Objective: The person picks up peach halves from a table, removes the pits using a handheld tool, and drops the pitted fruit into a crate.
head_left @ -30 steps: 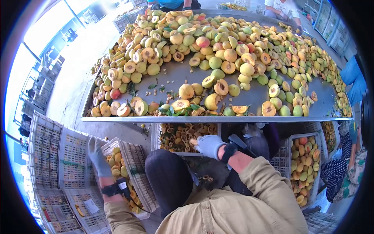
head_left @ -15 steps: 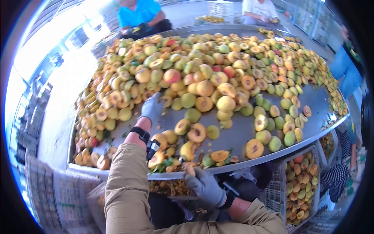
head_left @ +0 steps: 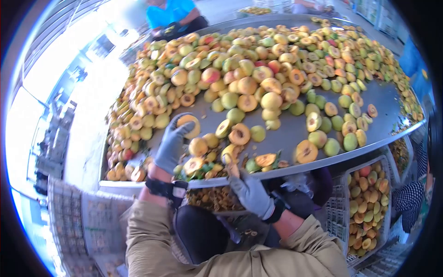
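My left hand, in a grey glove, is closed around a halved peach above the near left part of the metal table. At the table's front edge my right hand, also gloved, grips a small tool with a light brown handle; its working end points up toward the peaches and is hard to make out. Close between the hands lie a cut peach, a whole peach and scraps with green leaves. Behind them spreads a large heap of whole and halved peaches.
Below the table edge, a container of peach scraps sits near my knees. A plastic crate of peach halves stands at the right. Stacked crates are at the left. Across the table sits a person in blue; others are partly visible.
My left hand has come back from the heap toward me, now with a halved peach in it. My right hand has risen slightly at the table edge with the tool. The view has shifted.
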The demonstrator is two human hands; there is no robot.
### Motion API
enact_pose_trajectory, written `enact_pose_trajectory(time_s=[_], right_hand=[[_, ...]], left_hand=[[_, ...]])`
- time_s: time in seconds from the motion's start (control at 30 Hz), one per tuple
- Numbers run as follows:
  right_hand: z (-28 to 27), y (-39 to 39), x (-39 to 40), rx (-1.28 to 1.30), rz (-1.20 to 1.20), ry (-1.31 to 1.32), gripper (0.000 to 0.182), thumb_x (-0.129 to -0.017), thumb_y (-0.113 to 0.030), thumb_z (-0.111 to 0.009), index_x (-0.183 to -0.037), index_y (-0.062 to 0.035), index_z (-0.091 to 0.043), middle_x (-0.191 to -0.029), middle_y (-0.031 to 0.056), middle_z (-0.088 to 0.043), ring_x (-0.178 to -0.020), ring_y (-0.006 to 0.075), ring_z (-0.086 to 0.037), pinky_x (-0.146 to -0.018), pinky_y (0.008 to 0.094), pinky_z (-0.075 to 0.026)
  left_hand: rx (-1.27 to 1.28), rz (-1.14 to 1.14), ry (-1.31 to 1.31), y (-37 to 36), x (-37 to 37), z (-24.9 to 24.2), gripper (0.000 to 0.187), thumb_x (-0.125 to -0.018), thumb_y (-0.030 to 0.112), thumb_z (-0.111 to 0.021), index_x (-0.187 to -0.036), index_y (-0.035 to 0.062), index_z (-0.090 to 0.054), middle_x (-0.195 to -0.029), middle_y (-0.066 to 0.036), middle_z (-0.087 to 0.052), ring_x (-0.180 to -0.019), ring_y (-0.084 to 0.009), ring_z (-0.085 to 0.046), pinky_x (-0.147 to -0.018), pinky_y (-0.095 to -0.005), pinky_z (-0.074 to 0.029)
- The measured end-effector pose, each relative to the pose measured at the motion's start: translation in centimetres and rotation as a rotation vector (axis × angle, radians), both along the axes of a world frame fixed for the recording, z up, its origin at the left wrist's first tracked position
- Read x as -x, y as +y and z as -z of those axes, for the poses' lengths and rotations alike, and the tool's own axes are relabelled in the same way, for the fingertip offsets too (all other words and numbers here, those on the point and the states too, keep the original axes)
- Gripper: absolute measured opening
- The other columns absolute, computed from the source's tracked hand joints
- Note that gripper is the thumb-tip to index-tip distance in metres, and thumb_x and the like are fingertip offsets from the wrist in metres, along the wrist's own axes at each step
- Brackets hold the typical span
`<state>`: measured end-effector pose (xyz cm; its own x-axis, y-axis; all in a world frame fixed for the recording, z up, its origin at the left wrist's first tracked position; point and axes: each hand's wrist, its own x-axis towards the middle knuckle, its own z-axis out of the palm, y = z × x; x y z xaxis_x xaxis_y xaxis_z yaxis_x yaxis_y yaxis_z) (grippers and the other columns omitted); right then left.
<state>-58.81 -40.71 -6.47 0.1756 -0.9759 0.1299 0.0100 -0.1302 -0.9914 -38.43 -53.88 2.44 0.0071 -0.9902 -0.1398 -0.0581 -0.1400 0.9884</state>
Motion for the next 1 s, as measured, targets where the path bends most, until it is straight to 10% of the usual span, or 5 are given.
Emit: enact_pose_trajectory(time_s=[0.13,0.3,0.83,1.0], right_hand=[[-0.2,0.2,-2.1,0.232,0.007,-0.016,0.030,-0.094,-0.028,-0.048,-0.090,0.0012,-0.053,-0.068,0.0225,-0.056,-0.068,0.0410,-0.058,-0.055,0.0411,-0.042],[-0.4,0.7,-3.6,0.293,-0.013,0.257,0.028,-0.092,-0.028,-0.051,-0.087,-0.0001,-0.051,-0.067,0.0230,-0.057,-0.064,0.0403,-0.058,-0.053,0.0438,-0.043],[-0.2,1.4,-6.5,0.247,-0.061,0.522,0.034,-0.090,-0.019,-0.051,-0.114,0.0043,-0.047,-0.085,0.0248,-0.060,-0.079,0.0416,-0.059,-0.066,0.0440,-0.046],[0.3,1.6,-7.1,0.289,-0.025,0.395,0.029,-0.091,-0.027,-0.049,-0.097,0.0014,-0.050,-0.078,0.0252,-0.059,-0.073,0.0412,-0.059,-0.061,0.0446,-0.046]], left_hand=[[-0.094,-0.113,0.632,9.1,0.0,4.1,0.040,-0.084,0.010,-0.059,-0.121,0.0079,-0.046,-0.107,-0.011,-0.056,-0.090,-0.0235,-0.061,-0.072,-0.0370,-0.056],[-0.026,-0.170,0.931,12.1,2.2,7.5,0.045,-0.092,0.047,-0.046,-0.118,0.0090,-0.047,-0.102,-0.010,-0.059,-0.095,-0.0242,-0.059,-0.086,-0.0371,-0.050],[0.187,-0.339,0.626,13.3,3.6,5.9,0.047,-0.093,0.050,-0.042,-0.114,0.0078,-0.045,-0.094,-0.009,-0.058,-0.083,-0.0186,-0.059,-0.075,-0.0302,-0.052],[0.224,-0.414,0.494,13.3,3.7,6.4,0.044,-0.094,0.047,-0.042,-0.110,0.0069,-0.048,-0.088,-0.008,-0.059,-0.078,-0.0173,-0.060,-0.071,-0.0288,-0.052]])
